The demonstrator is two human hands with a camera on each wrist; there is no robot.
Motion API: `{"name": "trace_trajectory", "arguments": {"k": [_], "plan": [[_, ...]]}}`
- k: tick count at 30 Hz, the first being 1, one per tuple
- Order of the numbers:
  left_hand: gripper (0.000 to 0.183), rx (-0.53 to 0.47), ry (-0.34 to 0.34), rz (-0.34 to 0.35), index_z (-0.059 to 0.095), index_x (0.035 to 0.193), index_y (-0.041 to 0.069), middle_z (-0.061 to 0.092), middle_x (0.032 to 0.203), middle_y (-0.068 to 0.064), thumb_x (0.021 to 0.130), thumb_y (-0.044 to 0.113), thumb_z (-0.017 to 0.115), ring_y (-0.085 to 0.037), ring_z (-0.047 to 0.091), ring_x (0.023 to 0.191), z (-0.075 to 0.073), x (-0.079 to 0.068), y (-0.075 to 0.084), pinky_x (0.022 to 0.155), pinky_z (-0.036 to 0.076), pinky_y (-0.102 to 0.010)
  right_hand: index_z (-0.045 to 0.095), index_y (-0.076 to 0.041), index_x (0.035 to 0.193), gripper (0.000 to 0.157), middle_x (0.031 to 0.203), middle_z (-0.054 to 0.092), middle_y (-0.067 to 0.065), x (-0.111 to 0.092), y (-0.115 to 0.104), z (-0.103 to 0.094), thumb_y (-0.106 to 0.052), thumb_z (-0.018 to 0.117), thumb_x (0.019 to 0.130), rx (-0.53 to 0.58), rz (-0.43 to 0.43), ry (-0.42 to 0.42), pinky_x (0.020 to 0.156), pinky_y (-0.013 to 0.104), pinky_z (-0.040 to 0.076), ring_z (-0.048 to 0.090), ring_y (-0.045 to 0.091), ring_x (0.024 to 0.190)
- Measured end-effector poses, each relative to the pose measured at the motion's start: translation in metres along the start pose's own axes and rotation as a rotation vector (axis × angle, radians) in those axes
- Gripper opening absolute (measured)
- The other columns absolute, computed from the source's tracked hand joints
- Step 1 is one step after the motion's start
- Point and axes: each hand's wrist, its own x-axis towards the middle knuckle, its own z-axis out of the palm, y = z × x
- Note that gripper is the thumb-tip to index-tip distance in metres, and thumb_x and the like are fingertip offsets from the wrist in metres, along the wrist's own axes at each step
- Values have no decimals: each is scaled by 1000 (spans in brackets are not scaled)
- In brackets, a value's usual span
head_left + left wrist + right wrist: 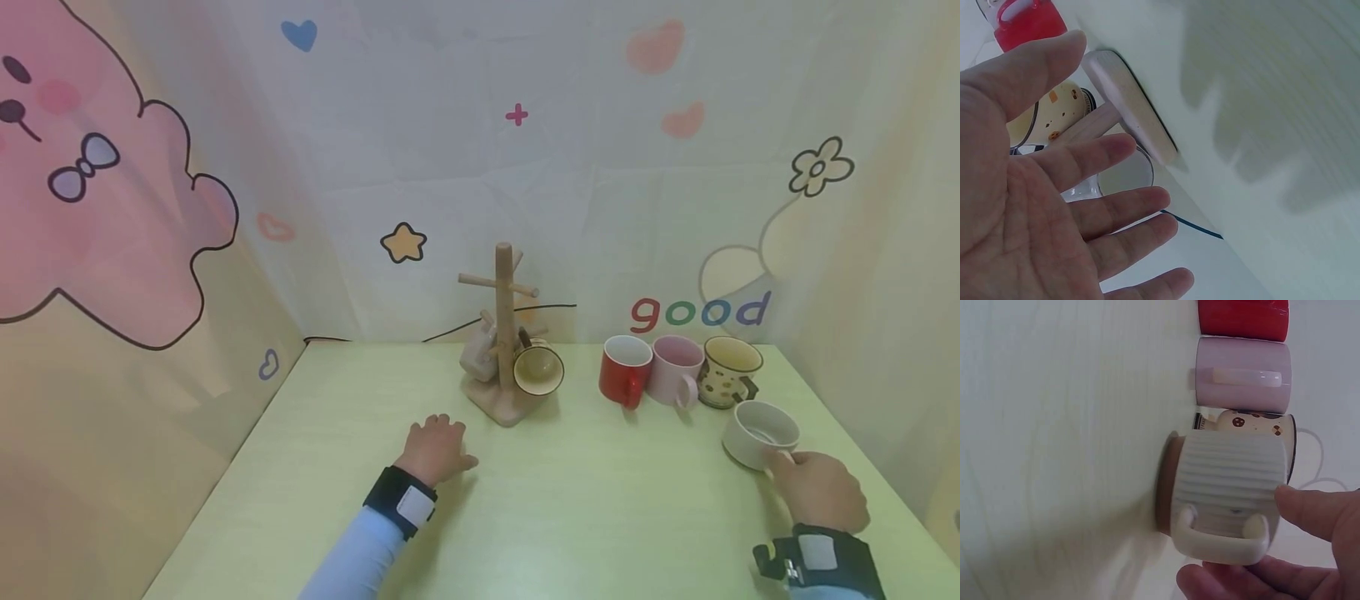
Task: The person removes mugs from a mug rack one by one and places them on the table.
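My right hand (pixel 821 492) is at the handle of a white ribbed mug (pixel 759 435) that has a brown base. In the right wrist view, the thumb (pixel 1313 509) touches the mug near its rim, and curled fingers (pixel 1235 581) lie along the handle's other side. My left hand (pixel 435 450) is held above the table with fingers spread and an empty palm. Nearest to it stands a wooden mug tree (pixel 504 317), carrying a patterned cream mug (pixel 538 371) and a pale mug (pixel 480 354) on its lower pegs.
Left of the white mug and farther back, a red mug (pixel 625 367), a pink mug (pixel 675 371) and a spotted cream mug (pixel 727 371) stand close together. A printed cloth wall (pixel 465 167) rises behind the table (pixel 315 467).
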Motion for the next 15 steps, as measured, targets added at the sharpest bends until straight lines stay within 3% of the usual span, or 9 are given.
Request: {"name": "trace_trajectory", "arguments": {"k": [4, 6, 11, 15], "plan": [[56, 2, 5, 2, 65, 123, 5, 62, 115, -17, 86, 46, 74, -35, 56, 110, -2, 0, -2, 93, 46, -55, 50, 8, 131, 71, 119, 58, 35, -3, -6, -6, -53, 43, 97, -19, 6, 33, 67, 51, 45, 57, 53, 96], [56, 5, 14, 6, 65, 122, 5, 62, 114, -17, 86, 47, 73, -35, 57, 110, -3, 0, -2, 92, 46, -54, 45, 9, 136, 74, 129, 49, 39, -6, -10, -9, -54, 43, 97, -24, 3, 68, 70, 55, 46, 54, 58, 104], [55, 19, 39, 13, 65, 120, 5, 63, 110, -17, 88, 50, 71, -34, 58, 106, -3, 4, -3, 89, 48, -53, 44, 9, 138, 77, 131, 46, 41, -15, -28, -15, -56, 42, 98, 1, -31, 138, 74, 64, 46, 52, 61, 105], [57, 36, 55, 12, 65, 119, 5, 63, 109, -16, 89, 53, 68, -34, 59, 104, -5, 8, -5, 88, 49, -52, 44, 8, 140, 79, 134, 44, 41, -22, -48, -18, -58, 39, 98, 28, -62, 126, 79, 68, 43, 49, 61, 110]]}}
